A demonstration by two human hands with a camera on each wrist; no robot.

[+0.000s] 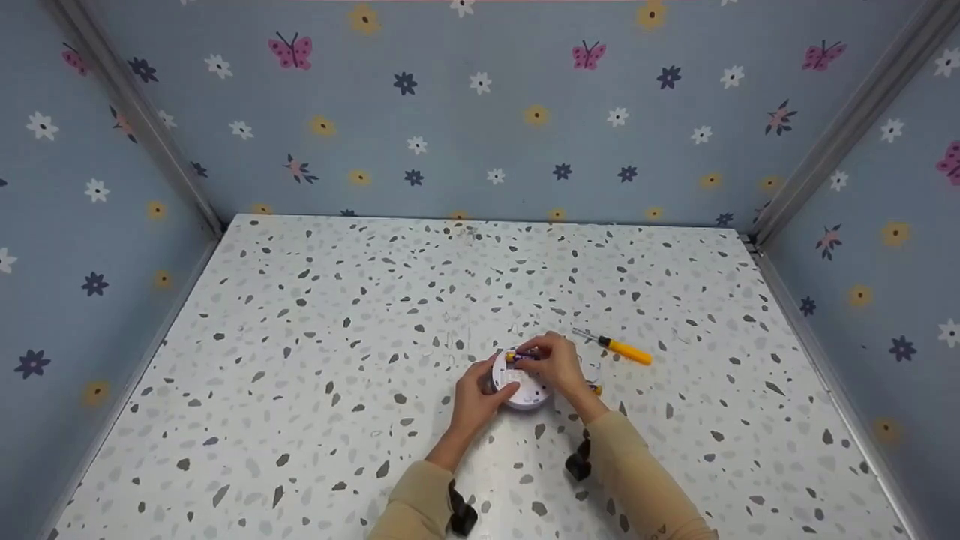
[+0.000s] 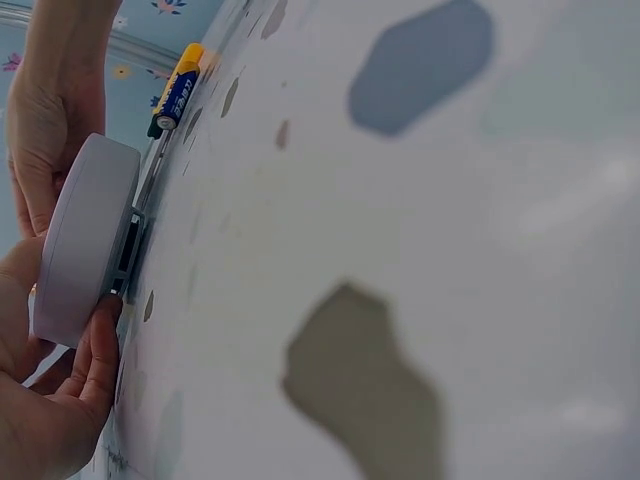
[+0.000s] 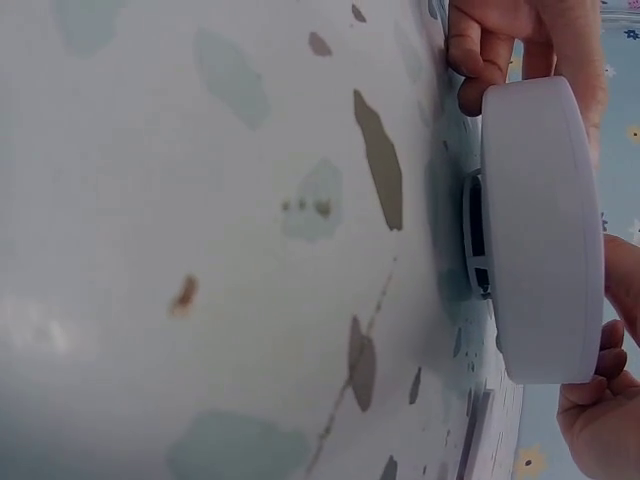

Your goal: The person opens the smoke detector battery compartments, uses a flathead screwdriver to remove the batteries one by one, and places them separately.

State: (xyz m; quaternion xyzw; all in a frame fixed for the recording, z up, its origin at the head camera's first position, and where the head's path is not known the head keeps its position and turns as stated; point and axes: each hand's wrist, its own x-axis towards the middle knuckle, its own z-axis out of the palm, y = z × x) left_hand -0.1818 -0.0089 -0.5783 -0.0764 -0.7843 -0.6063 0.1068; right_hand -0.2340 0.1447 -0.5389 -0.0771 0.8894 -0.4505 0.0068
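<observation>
A white round device (image 1: 531, 391), like a smoke detector, is tilted just over the table with its battery recess facing up. My left hand (image 1: 474, 397) grips its left side, thumb on top; in the left wrist view the fingers (image 2: 98, 365) reach underneath. A dark slotted bracket (image 2: 126, 250) shows on its underside. My right hand (image 1: 561, 367) pinches a yellow and dark blue battery (image 1: 511, 357) at the recess near the far rim. The fingers cover part of this battery, so how far it sits inside is hidden.
Another battery (image 1: 596, 389) lies on the speckled table (image 1: 337, 300) right of the device, partly behind the right wrist. A yellow-handled screwdriver (image 1: 628, 351) lies farther right. Patterned walls (image 1: 480, 135) enclose the back and sides.
</observation>
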